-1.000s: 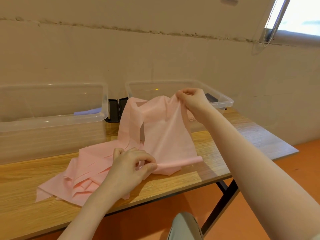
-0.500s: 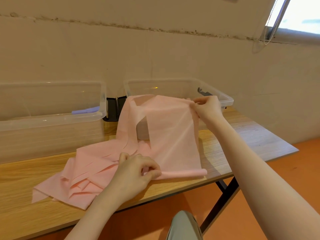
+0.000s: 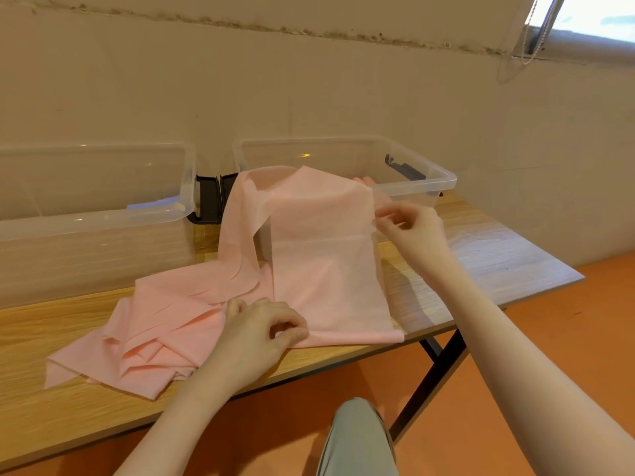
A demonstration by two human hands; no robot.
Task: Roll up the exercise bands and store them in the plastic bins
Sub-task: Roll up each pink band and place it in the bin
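Note:
A long pink exercise band [image 3: 323, 255] lies on the wooden table [image 3: 488, 255], bunched in folds at the left and draped up over the front rim of the right clear plastic bin [image 3: 429, 182]. Its near end forms a small roll [image 3: 357, 336] by the table's front edge. My left hand [image 3: 254, 334] pinches the left end of that roll. My right hand [image 3: 409, 225] pinches the band's right edge, holding it raised and stretched flat in front of the right bin. The left clear plastic bin [image 3: 103, 214] holds a light blue band [image 3: 151, 204].
Both bins stand side by side against the beige wall, with black latches [image 3: 209, 201] between them. The table's front edge runs close under my left hand. A black table leg [image 3: 436, 372] and orange floor [image 3: 549, 338] lie to the right; my knee [image 3: 357, 438] is below.
My right hand has carried the band's edge down and to the right, spreading the raised stretch flat. My left hand has stayed on the roll at the front edge.

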